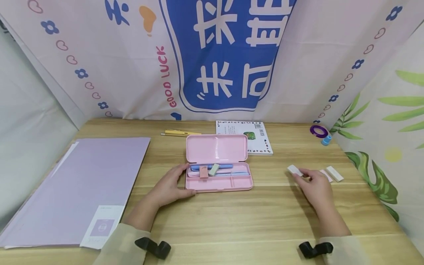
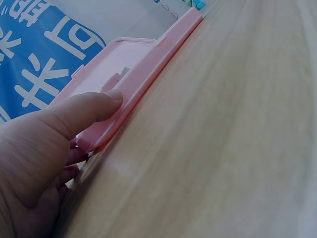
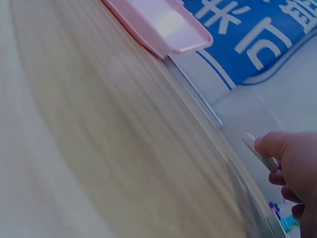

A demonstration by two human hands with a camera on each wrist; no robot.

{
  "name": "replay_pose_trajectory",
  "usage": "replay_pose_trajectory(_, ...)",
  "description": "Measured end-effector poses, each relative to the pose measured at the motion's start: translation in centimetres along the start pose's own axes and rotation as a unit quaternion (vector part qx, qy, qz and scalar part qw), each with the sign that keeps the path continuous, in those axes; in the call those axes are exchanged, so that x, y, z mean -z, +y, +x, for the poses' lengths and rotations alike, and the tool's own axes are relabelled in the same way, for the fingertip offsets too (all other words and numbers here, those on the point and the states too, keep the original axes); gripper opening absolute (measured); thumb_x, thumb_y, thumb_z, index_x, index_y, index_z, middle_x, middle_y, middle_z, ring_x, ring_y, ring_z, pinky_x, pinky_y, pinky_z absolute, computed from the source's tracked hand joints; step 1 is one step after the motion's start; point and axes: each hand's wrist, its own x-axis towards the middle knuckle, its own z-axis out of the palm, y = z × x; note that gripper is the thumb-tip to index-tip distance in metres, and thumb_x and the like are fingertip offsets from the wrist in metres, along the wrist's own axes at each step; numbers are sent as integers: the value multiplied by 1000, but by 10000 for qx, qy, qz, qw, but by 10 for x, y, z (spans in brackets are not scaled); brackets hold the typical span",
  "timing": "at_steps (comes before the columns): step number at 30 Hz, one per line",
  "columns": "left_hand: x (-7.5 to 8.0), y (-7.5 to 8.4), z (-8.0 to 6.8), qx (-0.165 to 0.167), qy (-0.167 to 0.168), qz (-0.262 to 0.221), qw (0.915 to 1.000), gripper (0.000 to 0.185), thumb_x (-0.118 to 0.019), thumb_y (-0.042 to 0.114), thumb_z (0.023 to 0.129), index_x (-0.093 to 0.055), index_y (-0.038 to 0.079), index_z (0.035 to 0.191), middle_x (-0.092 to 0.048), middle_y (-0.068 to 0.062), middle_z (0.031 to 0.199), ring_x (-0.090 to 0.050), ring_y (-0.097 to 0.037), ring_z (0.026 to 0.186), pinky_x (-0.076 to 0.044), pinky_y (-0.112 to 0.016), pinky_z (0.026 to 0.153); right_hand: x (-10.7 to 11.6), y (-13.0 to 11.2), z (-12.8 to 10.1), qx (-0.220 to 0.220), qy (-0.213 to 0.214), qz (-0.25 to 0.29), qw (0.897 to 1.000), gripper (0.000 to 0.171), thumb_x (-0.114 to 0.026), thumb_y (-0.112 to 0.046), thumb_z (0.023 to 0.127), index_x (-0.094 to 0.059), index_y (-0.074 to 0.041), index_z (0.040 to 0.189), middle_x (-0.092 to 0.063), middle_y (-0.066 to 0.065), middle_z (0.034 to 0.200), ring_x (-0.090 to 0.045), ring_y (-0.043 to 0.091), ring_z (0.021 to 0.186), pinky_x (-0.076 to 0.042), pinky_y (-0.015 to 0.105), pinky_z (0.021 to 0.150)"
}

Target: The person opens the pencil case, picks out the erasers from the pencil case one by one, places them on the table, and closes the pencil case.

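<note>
Open pink pencil case [image 1: 216,162] mid-desk, steadied at left end; white eraser [image 1: 294,170] pinched off to the right.

Left hand [image 1: 170,186] resting against left end of pencil case, thumb [image 2: 94,106] laid along front rim, other fingers curled round the end below it. Case lid raised at the back; blue pens [image 1: 212,167], a grey-green eraser [image 1: 214,169] and a small pink piece [image 1: 203,172] lying in the tray. Right hand [image 1: 316,187] well apart from the case on wooden desk [image 1: 265,213], thumb and fingertips clamped on one end of white eraser, which sits at desk level; touching or lifted not discernible. Second white eraser [image 1: 335,173] and a pink strip [image 1: 326,175] just beyond the hand. Purple folder [image 1: 82,184] far left; pencils [image 1: 180,133] and booklet [image 1: 256,138] behind the case; tape roll [image 1: 319,130] at back right.
</note>
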Motion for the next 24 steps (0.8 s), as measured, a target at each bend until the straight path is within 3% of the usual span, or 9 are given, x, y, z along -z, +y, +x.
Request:
replay_pose_trajectory(3, 0, 0, 0, 15, -4, 0, 10000, 97, -82, 45, 74, -34, 9, 151, -32, -21, 157, -29, -42, 146, -27, -58, 118, 6, 13, -2, -155, -93, -117, 9998, 51, -59, -39, 96, -64, 4, 124, -64, 25, 113, -58, 36, 101, -49, 47, 83)
replay_pose_trajectory(7, 0, 0, 0, 28, -1, 4, 10000, 98, -82, 45, 74, -34, 9, 151, -32, -21, 157, -29, -42, 145, -27, -58, 118, 11, 25, -4, -346, -254, -191, 9989, 56, -57, -42, 97, -61, 5, 125, -56, 31, 131, -51, 47, 120, -44, 58, 98)
replay_pose_trajectory(10, 0, 0, 0, 34, -6, 9, 10000, 98, -82, 46, 75, -34, 9, 152, -32, -21, 157, -29, -42, 145, -27, -58, 118, 13, 30, -5, -451, -305, -257, 9982, 56, -57, -42, 96, -61, 6, 125, -55, 32, 132, -48, 49, 125, -39, 61, 102)
replay_pose_trajectory(24, -1, 1, 0, 61, -17, -1, 10000, 97, -82, 46, 75, -34, 10, 152, -31, -20, 158, -28, -42, 146, -27, -58, 118, 14, 37, -5, -542, -446, -533, 9961, 52, -60, -40, 95, -64, 6, 120, -63, 30, 119, -55, 48, 113, -44, 60, 93)
